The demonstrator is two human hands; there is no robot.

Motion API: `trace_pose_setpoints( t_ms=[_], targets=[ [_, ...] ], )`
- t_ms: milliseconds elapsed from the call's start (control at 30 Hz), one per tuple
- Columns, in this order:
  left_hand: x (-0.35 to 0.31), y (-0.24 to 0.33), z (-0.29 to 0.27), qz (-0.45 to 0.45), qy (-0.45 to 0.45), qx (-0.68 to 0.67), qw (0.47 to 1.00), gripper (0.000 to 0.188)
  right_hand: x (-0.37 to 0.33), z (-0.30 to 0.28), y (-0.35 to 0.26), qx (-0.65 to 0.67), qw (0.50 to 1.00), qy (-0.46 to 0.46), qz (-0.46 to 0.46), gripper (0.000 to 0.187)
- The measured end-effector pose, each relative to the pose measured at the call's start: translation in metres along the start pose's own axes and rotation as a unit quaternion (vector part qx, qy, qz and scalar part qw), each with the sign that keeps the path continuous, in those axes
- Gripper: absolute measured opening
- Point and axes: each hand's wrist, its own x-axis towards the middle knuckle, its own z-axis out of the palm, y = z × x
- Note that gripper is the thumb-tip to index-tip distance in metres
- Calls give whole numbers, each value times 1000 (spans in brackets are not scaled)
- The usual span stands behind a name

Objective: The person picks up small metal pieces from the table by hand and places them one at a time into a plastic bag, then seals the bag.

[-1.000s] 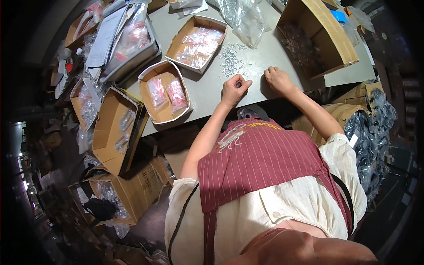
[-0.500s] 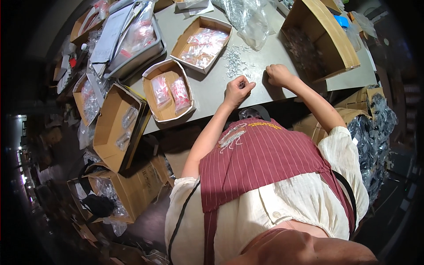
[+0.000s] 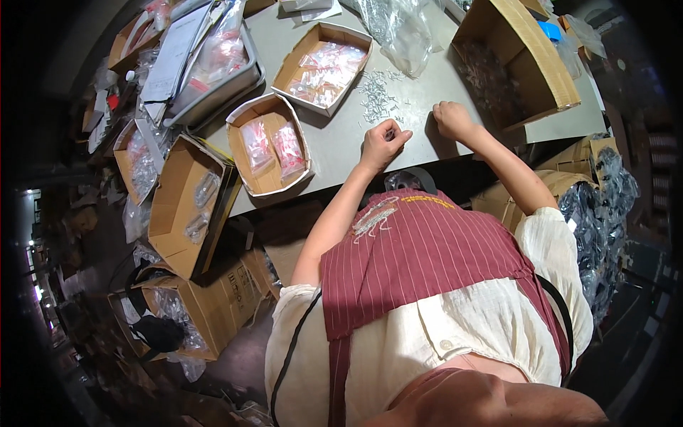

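Observation:
On the grey table, my left hand (image 3: pixel 383 146) is closed, its fingers curled in and the thumb pointing right. Something small and dark shows inside the curl, too small to name. To its right, my right hand (image 3: pixel 453 119) is closed as well, with the fingertips bent under and whatever they hold hidden. A loose scatter of small silvery screw-like pieces (image 3: pixel 377 96) lies just beyond my left hand. Behind them rests a clear plastic bag (image 3: pixel 398 32) with more small metal pieces in it.
Left of my hands stand two open cardboard trays (image 3: pixel 346 30) (image 3: pixel 233 142) holding small clear-and-red bags. A grey plastic bin (image 3: pixel 257 70) sits farther left. A tall open cardboard box (image 3: pixel 565 78) stands at the right, and black-wrapped goods (image 3: pixel 601 213) are below the table edge.
My right hand has shifted slightly to the right, a little away from the scattered pieces. My left hand stays nearly in place, still closed.

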Motion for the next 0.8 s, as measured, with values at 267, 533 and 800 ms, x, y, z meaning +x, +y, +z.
trace_pose_setpoints(
  t_ms=[267,533,800],
  targets=[
    [-2,-9,0,1,20,-11,1000,34,1,-26,10,185,979,-34,85,16],
    [-1,0,2,19,36,68,997,30,7,-57,-61,728,652,-31,209,7],
    [-1,-8,3,57,41,83,994,23,25,-46,-96,765,631,24,127,5]
  ],
)
